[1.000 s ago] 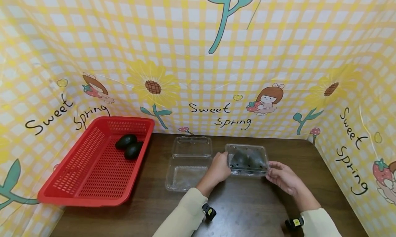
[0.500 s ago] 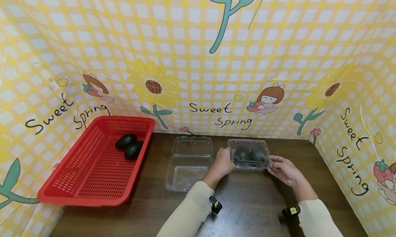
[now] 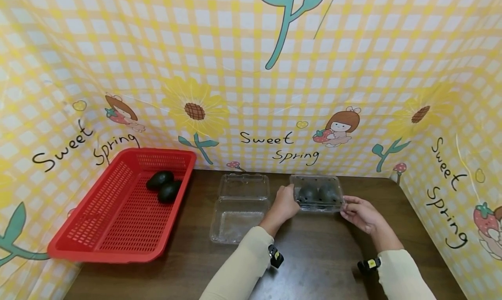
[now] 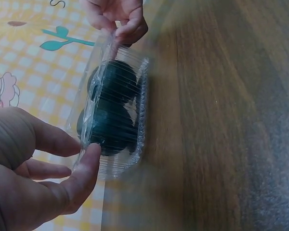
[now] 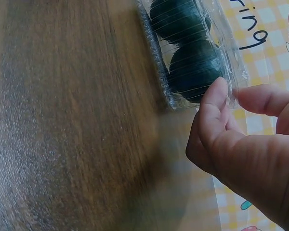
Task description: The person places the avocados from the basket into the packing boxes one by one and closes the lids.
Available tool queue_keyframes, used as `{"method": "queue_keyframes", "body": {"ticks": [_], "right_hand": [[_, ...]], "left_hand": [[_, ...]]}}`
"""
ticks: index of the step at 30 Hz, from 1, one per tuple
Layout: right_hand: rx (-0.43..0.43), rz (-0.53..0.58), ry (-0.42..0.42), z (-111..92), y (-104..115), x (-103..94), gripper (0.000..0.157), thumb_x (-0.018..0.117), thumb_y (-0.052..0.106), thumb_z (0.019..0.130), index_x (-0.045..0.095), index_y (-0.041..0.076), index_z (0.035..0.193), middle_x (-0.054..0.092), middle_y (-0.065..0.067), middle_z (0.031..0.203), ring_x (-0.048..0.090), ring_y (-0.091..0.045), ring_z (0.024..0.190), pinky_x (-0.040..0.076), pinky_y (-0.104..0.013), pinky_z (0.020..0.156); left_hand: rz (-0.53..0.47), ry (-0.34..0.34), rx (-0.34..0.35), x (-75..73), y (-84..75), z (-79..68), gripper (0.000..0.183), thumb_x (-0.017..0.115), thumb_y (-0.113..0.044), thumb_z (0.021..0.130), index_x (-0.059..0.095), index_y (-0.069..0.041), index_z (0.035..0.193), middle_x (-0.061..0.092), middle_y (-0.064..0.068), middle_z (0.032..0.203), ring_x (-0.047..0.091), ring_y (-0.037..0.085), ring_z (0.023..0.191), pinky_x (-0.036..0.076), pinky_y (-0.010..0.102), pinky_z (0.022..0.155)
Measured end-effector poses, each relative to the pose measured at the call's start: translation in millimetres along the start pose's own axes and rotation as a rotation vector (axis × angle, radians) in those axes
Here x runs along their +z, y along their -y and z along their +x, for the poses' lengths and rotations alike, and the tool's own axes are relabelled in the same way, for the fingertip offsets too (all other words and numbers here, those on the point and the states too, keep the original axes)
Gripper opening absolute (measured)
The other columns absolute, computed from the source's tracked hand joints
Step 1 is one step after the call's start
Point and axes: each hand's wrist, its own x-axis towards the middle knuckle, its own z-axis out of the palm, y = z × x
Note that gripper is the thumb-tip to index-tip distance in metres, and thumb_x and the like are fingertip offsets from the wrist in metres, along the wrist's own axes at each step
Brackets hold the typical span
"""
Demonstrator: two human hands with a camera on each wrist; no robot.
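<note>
A clear plastic clamshell box (image 3: 317, 206) with its lid down holds two dark green avocados (image 3: 308, 193), near the back of the brown table. My left hand (image 3: 284, 204) pinches the box's left end at the rim, the thumb on the near side in the left wrist view. At the opposite end, my right hand (image 3: 360, 214) pinches the rim at the corner between thumb and fingers. Through the ribbed wall both avocados (image 5: 195, 70) show side by side in the right wrist view. A second clear clamshell box (image 3: 240, 221) lies with its lid folded back, left of my left hand.
On the left stands a red perforated basket (image 3: 106, 243) with two more avocados (image 3: 160, 180) at its right side. A yellow checked cloth (image 3: 251, 95) rises behind the table (image 3: 313, 265) and along both sides.
Both hands have carried the filled box slightly back and to the right, toward the cloth. Most of this shift came in the first half second; the basket and the lid-back box stayed put.
</note>
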Motion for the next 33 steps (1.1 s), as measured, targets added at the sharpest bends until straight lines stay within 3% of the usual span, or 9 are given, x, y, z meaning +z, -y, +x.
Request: {"method": "queue_keyframes", "body": {"ticks": [12,21,25,28,33], "right_hand": [[0.02,-0.067,-0.037,-4,-2,-3.3,0.052,0.045,-0.003,0.105,0.023,-0.008,0.152,0.058,0.0,0.101,0.064,-0.006,0.089,0.057,-0.026,0.084],[-0.016,-0.288,-0.114,-12,-2,0.8,0.054,0.052,0.012,0.108,0.029,-0.009,0.151,0.063,0.005,0.107,0.066,-0.005,0.098,0.057,-0.028,0.085],[-0.061,-0.327,-0.224,-12,-6,12.0,0.054,0.051,0.014,0.108,0.028,-0.01,0.151,0.058,0.001,0.115,0.063,-0.001,0.094,0.057,-0.028,0.085],[-0.129,-0.349,-0.387,-13,-9,23.2,0.048,0.051,0.012,0.106,0.035,-0.009,0.146,0.055,0.0,0.113,0.06,0.002,0.088,0.056,-0.024,0.082],[-0.306,-0.351,-0.672,-20,-11,41.6,0.03,0.055,0.007,0.102,0.051,-0.005,0.129,0.055,0.013,0.096,0.053,0.005,0.084,0.051,-0.014,0.071]], "left_hand": [[-0.047,-0.006,0.008,3.6,3.0,-0.4,0.071,0.064,0.01,0.084,0.044,0.004,0.153,0.048,0.028,0.146,0.05,0.035,0.131,0.043,0.037,0.078],[-0.058,-0.026,0.014,5.3,1.5,0.0,0.075,0.065,0.009,0.085,0.041,0.001,0.155,0.047,0.029,0.147,0.052,0.037,0.132,0.047,0.039,0.083],[-0.095,-0.043,-0.006,5.2,2.9,-1.5,0.078,0.063,0.009,0.088,0.033,-0.003,0.16,0.04,0.029,0.154,0.047,0.041,0.139,0.05,0.045,0.095],[-0.1,-0.058,-0.004,4.5,3.5,-2.3,0.077,0.062,0.006,0.091,0.03,-0.004,0.161,0.038,0.027,0.156,0.047,0.041,0.14,0.05,0.048,0.102],[-0.115,-0.1,0.03,-1.3,-0.4,-4.3,0.073,0.062,-0.003,0.095,0.03,-0.007,0.161,0.04,0.023,0.155,0.055,0.034,0.127,0.051,0.043,0.089]]}}
